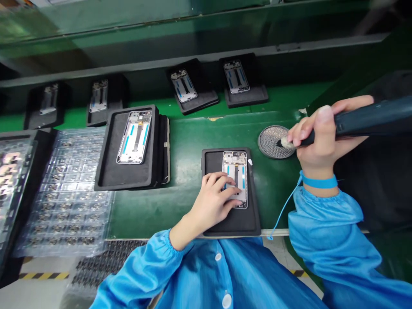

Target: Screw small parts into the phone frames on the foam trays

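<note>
A phone frame point(235, 169) lies in a black foam tray point(210, 165) in front of me on the green bench. My left hand point(212, 201) rests on the frame's lower left part, fingers spread and pressing flat. My right hand point(317, 137) is closed round a dark electric screwdriver point(370, 118), whose tip touches a round metal screw dish point(268, 143) to the right of the tray. A blue wrist strap point(318, 181) with a cord circles my right wrist.
A second phone frame point(135, 137) lies in stacked black trays point(109, 171) at centre left. Clear blister trays of small parts point(64, 193) sit at the left. Several more trays with frames point(244, 79) ride a belt at the back.
</note>
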`<state>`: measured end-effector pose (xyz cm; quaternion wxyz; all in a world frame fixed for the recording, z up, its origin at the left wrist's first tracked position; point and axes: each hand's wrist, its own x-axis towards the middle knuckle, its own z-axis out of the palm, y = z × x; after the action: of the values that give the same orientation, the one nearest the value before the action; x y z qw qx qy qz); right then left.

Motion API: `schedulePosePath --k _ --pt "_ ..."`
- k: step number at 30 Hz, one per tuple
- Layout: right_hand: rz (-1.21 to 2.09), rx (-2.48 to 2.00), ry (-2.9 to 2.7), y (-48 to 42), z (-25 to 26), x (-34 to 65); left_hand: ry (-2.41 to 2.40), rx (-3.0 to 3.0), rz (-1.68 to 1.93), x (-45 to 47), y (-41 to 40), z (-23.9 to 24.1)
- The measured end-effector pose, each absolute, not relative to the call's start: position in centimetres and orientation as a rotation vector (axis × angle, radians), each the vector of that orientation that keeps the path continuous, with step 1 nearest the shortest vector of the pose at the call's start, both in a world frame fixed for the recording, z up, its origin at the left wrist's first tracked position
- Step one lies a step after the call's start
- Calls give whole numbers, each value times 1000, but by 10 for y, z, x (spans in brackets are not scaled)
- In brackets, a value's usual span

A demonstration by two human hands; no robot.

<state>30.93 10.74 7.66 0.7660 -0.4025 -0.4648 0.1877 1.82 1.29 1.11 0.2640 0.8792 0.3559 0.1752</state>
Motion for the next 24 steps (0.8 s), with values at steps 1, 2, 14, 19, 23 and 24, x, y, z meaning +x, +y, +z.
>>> schedulePosePath --k 1,2,14,19,23,24 --pt "408 -895 -990 109 75 315 976 2369 484 20 23 10" --pt "419 -907 -976 111 72 320 997 2361 492 22 34 9" --pt "476 -935 -1024 124 42 324 985 2344 419 22 77 16" --pt "493 -955 -1039 128 37 326 989 2321 460 24 75 14" --pt "516 -954 -1044 127 37 326 991 2307 479 26 74 14" --pt "521 -955 -1044 126 37 327 991 2305 479 26 74 14"
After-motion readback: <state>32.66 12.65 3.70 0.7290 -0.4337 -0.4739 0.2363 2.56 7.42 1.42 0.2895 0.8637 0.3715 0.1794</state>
